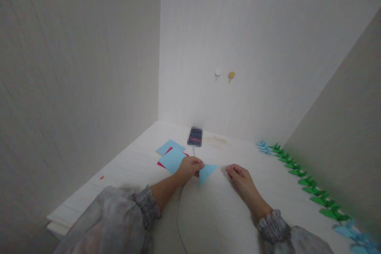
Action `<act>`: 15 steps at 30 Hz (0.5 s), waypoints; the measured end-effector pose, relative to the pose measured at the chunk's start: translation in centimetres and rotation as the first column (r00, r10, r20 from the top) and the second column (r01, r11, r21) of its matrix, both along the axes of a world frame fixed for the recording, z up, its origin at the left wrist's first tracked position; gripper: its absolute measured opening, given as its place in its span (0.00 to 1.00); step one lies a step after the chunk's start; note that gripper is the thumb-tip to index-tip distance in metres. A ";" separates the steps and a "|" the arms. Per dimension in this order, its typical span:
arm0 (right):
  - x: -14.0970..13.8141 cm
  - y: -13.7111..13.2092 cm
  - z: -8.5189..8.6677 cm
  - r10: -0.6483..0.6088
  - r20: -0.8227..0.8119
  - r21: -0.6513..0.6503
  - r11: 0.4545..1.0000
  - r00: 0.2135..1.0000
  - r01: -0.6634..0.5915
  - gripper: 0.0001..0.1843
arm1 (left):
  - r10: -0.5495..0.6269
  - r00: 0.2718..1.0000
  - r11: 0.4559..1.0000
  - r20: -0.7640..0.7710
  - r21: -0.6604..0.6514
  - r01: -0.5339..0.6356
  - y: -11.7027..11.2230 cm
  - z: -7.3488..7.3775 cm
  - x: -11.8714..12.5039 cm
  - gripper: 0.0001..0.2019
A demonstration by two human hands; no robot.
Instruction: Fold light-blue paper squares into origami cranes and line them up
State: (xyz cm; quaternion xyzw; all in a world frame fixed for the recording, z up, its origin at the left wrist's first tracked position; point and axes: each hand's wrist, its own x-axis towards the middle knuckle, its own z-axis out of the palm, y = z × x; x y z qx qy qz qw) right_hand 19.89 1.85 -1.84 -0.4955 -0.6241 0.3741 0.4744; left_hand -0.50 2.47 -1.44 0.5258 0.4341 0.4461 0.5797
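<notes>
My left hand (190, 166) pinches a folded piece of light-blue origami paper (206, 172) by its left part, between thumb and fingers. The paper has a pointed corner to the right and another pointing down toward me. Just right of it is my right hand (239, 174), apart from the paper. Its fingers are curled, thumb and fingertips close together, and nothing shows in them. Square blue sheets lie left of my left hand: a nearer blue sheet (171, 159) over red paper (161, 165), and a farther blue sheet (170, 145) behind it.
A phone-like dark device (195, 137), blurred out, leans near the back wall, with a grey cable (178, 214) running toward me. Folded green paper pieces (308, 182) line the right side, with blue folded pieces (263, 147) at the far end. An orange scrap (102, 177) lies left.
</notes>
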 end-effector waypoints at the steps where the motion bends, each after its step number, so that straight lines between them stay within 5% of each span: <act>1: -0.3 -0.1 0.1 0.014 -0.018 -0.004 1.000 1.000 -0.014 0.14 | 0.001 1.000 1.000 0.006 -0.004 -0.001 0.0 0.0 0.1 0.13; 6: -3.0 -1.2 0.6 0.148 -0.092 -0.110 0.981 0.985 -0.158 0.14 | -0.072 0.997 0.997 0.023 -0.008 0.072 -0.8 0.3 0.8 0.15; 15: -3.5 -1.9 0.9 0.150 -0.085 -0.145 0.976 0.985 -0.161 0.13 | -0.169 0.985 0.984 -0.026 -0.069 0.167 -1.3 0.6 1.0 0.15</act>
